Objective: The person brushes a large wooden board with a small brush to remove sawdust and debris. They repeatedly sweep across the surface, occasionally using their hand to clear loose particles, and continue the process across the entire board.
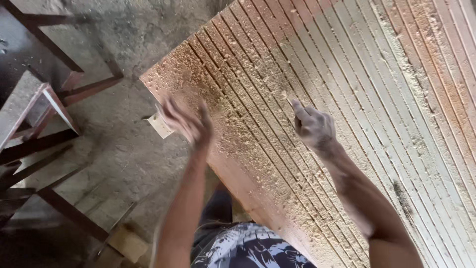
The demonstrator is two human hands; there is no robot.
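A large wooden board (347,99), cut with many long parallel grooves, fills the right and far part of the view, and it is strewn with sawdust (238,114), thickest towards its left corner. The left hand (186,121) is seen blurred at the board's left edge, held just over the near side of that corner. Its fingers (171,111) are spread loosely and nothing is gripped between them. A small pale block of wood (159,125) is seen just beside this hand, at the edge of the board; whether it is touched cannot be told through the blur. The right hand (313,126) is held over the grooved surface, further right, with its fingers curled in and one finger (297,106) stuck out towards the far side; nothing is held in it, and contact with the board cannot be told. The two hands are well apart. To the left, on the dusty concrete floor (134,149), a frame of reddish metal bars (54,109) is seen. A patterned shirt (248,248) is seen at the near edge.
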